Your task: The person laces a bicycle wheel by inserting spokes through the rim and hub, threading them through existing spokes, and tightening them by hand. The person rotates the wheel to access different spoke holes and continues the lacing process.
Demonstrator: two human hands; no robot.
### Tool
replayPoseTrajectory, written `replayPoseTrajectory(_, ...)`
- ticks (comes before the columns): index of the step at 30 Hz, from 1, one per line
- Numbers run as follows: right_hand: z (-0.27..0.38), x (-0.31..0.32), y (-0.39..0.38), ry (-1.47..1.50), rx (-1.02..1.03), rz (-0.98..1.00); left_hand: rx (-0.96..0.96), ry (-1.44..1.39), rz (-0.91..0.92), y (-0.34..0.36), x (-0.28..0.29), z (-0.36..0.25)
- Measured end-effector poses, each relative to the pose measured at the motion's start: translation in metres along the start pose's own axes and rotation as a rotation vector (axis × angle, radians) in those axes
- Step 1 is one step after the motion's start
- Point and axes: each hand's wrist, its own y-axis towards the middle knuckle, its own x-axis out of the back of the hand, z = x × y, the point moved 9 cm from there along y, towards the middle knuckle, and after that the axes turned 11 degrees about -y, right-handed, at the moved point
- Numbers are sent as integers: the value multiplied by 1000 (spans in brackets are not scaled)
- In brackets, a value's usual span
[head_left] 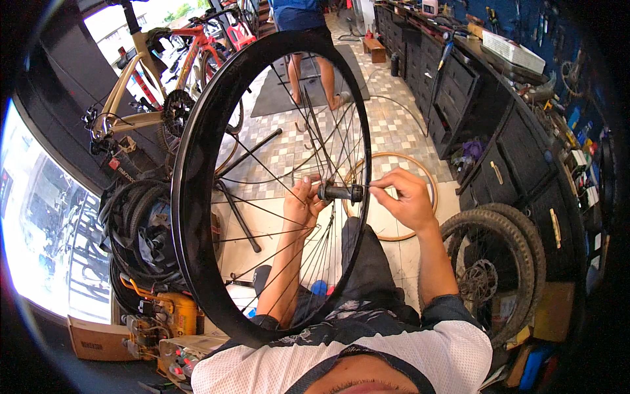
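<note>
A black bicycle wheel rim (190, 157) stands upright in front of me, laced with black spokes, several hanging loosely crossed around the black hub (340, 192). My left hand (303, 203) is inside the rim, just left of the hub, fingers curled among the spokes; what exactly they grip is unclear. At the hub's right end, my right hand (400, 197) pinches a thin dark spoke between thumb and forefinger. The lower part of the rim passes close to my body, across my left forearm.
A person (295, 16) stands ahead on a grey mat. Bikes (138, 79) line the left, above tyres (131, 210) and a yellow compressor (177, 315). Dark cabinets (512, 184), a tan-rimmed wheel (423, 174) and a wheel with tyre (499, 226) are at right.
</note>
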Motion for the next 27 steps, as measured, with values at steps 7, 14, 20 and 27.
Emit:
replayPoseTrajectory(7, 8, -21, 14, 4, 101, 53, 37, 38, -58, -7, -12, 8)
replayPoseTrajectory(14, -5, -32, 28, 390, -121, -13, 17, 1, -107, -6, -13, 9)
replayPoseTrajectory(20, -29, -54, 26, 599, -224, 117, -76, 39, -100, -1, -14, -6)
replayPoseTrajectory(27, -6, -45, 26, 540, -141, 125, -248, -214, -249, 46, 58, -74)
